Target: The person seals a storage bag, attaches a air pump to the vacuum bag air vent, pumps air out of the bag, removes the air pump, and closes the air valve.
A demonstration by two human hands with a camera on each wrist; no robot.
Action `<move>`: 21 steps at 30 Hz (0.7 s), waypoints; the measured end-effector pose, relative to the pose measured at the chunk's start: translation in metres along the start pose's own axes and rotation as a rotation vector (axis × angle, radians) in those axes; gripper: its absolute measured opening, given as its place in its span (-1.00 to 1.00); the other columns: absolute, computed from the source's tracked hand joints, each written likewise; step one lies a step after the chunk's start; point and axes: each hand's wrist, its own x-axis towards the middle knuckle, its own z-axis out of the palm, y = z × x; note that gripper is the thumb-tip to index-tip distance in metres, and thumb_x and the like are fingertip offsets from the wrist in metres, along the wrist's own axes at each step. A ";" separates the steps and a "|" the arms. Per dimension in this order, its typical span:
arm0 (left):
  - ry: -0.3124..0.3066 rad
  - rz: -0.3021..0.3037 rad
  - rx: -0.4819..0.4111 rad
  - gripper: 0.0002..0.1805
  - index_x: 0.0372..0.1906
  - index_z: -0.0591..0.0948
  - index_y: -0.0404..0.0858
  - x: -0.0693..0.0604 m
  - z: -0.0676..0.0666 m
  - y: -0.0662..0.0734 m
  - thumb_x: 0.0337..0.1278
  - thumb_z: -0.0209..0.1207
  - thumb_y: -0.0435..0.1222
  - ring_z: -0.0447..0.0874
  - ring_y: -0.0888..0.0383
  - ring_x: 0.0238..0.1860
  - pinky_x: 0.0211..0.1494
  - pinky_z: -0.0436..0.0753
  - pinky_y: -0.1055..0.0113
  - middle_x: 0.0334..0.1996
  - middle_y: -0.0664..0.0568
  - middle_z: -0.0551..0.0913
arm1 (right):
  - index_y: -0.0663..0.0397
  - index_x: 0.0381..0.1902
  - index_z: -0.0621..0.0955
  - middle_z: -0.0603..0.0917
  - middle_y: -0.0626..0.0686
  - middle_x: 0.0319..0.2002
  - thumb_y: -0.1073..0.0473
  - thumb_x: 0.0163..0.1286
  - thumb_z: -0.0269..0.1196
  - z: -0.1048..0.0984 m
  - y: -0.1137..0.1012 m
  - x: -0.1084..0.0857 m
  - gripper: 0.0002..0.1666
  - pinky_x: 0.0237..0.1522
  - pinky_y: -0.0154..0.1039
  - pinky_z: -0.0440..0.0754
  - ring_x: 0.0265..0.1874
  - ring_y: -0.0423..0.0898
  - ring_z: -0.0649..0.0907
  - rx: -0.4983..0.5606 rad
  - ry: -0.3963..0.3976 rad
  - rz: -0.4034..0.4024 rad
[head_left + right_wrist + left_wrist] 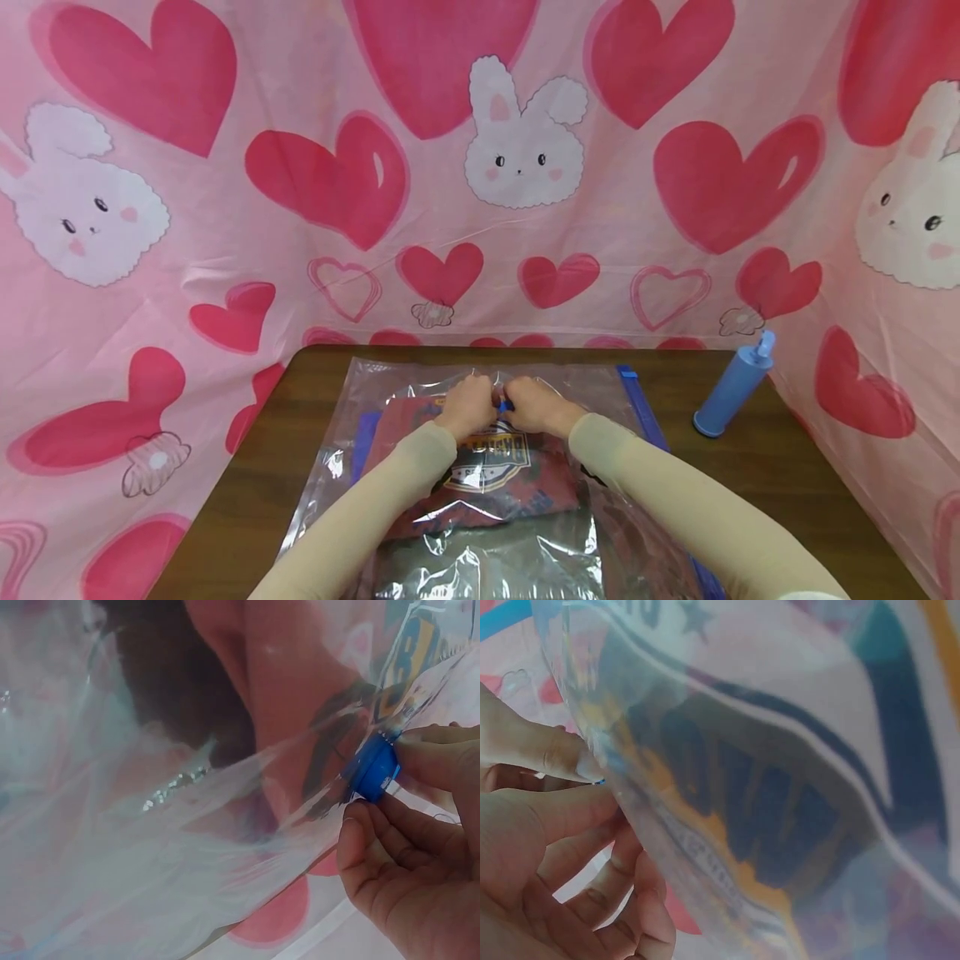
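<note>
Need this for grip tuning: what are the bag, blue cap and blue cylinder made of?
Bag: thin plastic film, clear and glossy; sharp glints run along its wrinkles.
Blue cap: probably hard plastic, smooth, low sheen; even colour and crisp round rim.
Blue cylinder: likely plastic, smooth, satin; even colour, soft shading, though coated metal isn't ruled out.

Seemingly letters "OW" (731, 791) and "B" (412, 664), plus a star (695, 619), on the red cloth (408, 429)

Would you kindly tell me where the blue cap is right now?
The blue cap is right of centre in the right wrist view, on the clear bag, pinched by the right hand.
</note>
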 end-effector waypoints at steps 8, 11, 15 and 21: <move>0.008 0.005 0.012 -0.68 -0.65 0.56 -0.14 0.000 0.005 -0.001 0.07 0.45 -0.31 0.55 0.08 -0.53 -0.42 0.61 0.14 -0.57 0.05 0.59 | 0.15 -0.43 0.64 0.57 -0.04 -0.50 0.14 0.35 0.48 0.000 0.001 0.000 -0.73 -0.35 -0.09 0.60 -0.48 -0.10 0.54 -0.003 -0.015 -0.037; 0.016 0.013 0.017 -0.67 -0.68 0.54 -0.13 0.001 0.006 0.000 0.07 0.41 -0.34 0.56 0.08 -0.53 -0.45 0.60 0.13 -0.58 0.05 0.58 | 0.15 -0.43 0.65 0.59 -0.03 -0.49 0.16 0.34 0.47 -0.001 0.001 0.001 -0.75 -0.34 -0.07 0.62 -0.47 -0.10 0.55 -0.005 -0.022 -0.042; 0.020 0.015 0.021 -0.63 -0.73 0.49 -0.11 0.001 0.005 0.001 0.06 0.36 -0.38 0.54 0.08 -0.55 -0.51 0.55 0.14 -0.59 0.05 0.57 | 0.16 -0.42 0.65 0.58 -0.02 -0.48 0.19 0.34 0.47 -0.003 0.001 0.001 -0.77 -0.31 -0.08 0.63 -0.46 -0.10 0.55 0.001 -0.032 -0.040; 0.021 0.015 0.025 -0.63 -0.74 0.48 -0.10 -0.001 0.005 0.001 0.02 0.38 -0.39 0.52 0.10 -0.56 -0.51 0.56 0.16 -0.59 0.07 0.58 | 0.12 -0.51 0.59 0.60 -0.01 -0.48 0.26 0.31 0.45 -0.001 0.002 0.000 -0.74 -0.32 -0.06 0.66 -0.46 -0.11 0.56 -0.004 -0.021 -0.093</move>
